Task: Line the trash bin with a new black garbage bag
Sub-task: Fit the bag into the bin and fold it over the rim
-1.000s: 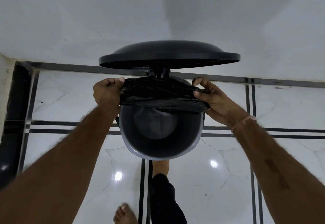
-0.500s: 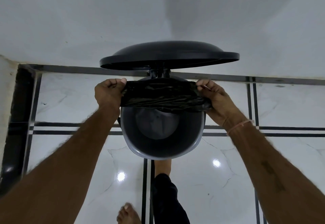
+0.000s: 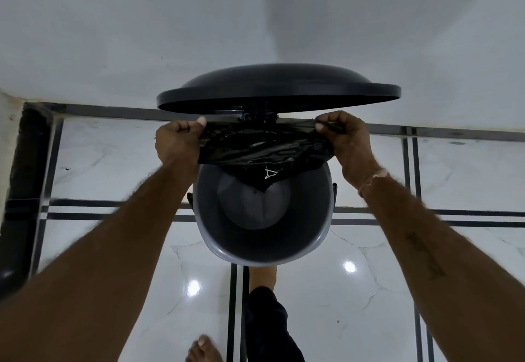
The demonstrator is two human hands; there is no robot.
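Note:
A round grey trash bin stands on the floor below me, its black lid tipped up at the far side. A crumpled black garbage bag is stretched across the bin's far rim, and a lower part of it hangs into the bin. My left hand grips the bag's left end. At the bag's right end my right hand pinches it between thumb and fingers. The bin's inside is bare grey below the bag.
A white wall rises right behind the bin. The floor is glossy white tile with black stripes. A dark pipe runs down the left edge. One foot presses at the bin's base, the other foot stands nearer.
Both hands have lifted and pulled apart, stretching the bag wider over the far rim. A lower part of the bag now dangles into the bin.

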